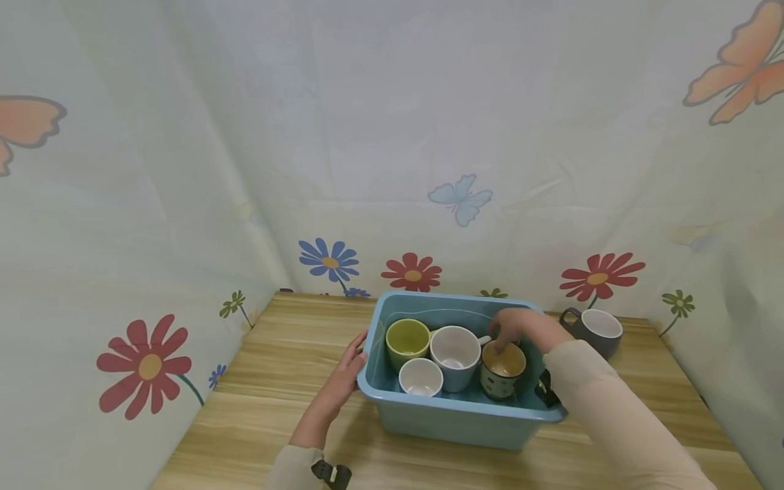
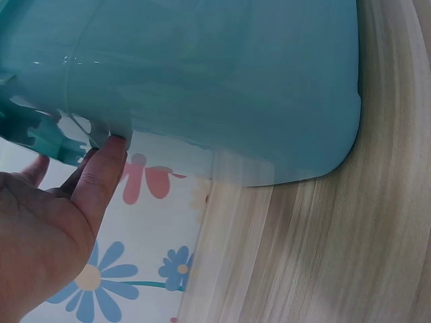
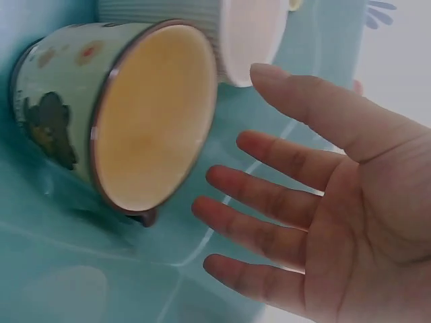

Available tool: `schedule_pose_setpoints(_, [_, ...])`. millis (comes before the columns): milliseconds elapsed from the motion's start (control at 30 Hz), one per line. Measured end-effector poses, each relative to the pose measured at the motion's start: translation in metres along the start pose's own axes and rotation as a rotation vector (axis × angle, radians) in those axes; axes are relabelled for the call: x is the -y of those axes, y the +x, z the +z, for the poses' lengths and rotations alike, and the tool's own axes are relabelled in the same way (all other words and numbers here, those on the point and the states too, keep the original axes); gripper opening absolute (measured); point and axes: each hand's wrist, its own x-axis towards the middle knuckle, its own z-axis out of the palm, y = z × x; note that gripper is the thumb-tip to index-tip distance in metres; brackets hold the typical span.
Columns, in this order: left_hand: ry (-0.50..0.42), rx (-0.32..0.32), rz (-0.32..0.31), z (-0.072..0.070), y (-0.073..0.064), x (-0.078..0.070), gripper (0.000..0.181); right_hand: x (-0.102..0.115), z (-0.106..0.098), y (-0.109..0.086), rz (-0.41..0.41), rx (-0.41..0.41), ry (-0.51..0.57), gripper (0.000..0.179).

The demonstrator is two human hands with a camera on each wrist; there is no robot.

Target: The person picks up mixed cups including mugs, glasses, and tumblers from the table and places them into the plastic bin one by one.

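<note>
A light-blue plastic bin (image 1: 453, 408) holds several cups. My left hand (image 1: 344, 373) rests against the bin's left end; in the left wrist view its thumb (image 2: 102, 171) touches the wall just below the rim. My right hand (image 1: 511, 327) reaches over the right part of the bin, above a patterned mug (image 1: 499, 381) with a yellow inside and a dark rim. In the right wrist view, the fingers (image 3: 269, 198) are spread and apart from this mug (image 3: 60, 114). Beside it stands a ribbed white mug (image 1: 456, 347).
A yellow-green mug (image 1: 407, 340) and a small white cup (image 1: 421, 378) stand in the bin's left part. Outside, behind the right end, a dark grey mug (image 1: 597, 333) with a white inside stands on the wooden table (image 1: 294, 340). A flowered curtain (image 1: 367, 136) hangs behind.
</note>
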Motion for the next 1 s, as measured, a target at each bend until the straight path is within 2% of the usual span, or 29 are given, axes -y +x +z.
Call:
schedule_pose_setpoints(233, [0.002,-0.007,-0.004,0.000,-0.002,-0.001,0.058,0.008,-0.012,-0.021,-0.055,-0.043,0.057,0.055])
schedule_pose_setpoints(367, [0.005,-0.009,0.000,0.000,-0.002,-0.002,0.058,0.007,-0.021,-0.035,-0.117,-0.118,0.075,0.057])
schedule_pose_setpoints(567, [0.007,-0.008,0.001,0.002,-0.002,-0.003,0.058,-0.002,-0.032,-0.065,-0.227,-0.314,0.137,0.055])
schedule_pose_setpoints(700, [0.009,-0.003,0.002,0.002,-0.003,-0.002,0.058,-0.011,-0.030,-0.083,-0.258,-0.419,0.178,0.050])
schedule_pose_setpoints(867, [0.007,-0.008,0.001,0.003,-0.003,-0.002,0.058,-0.025,-0.020,-0.096,-0.234,-0.623,0.220,0.034])
schedule_pose_setpoints(1000, [0.018,-0.021,0.003,0.003,-0.002,-0.002,0.057,-0.042,-0.008,-0.099,-0.190,-0.862,0.265,0.025])
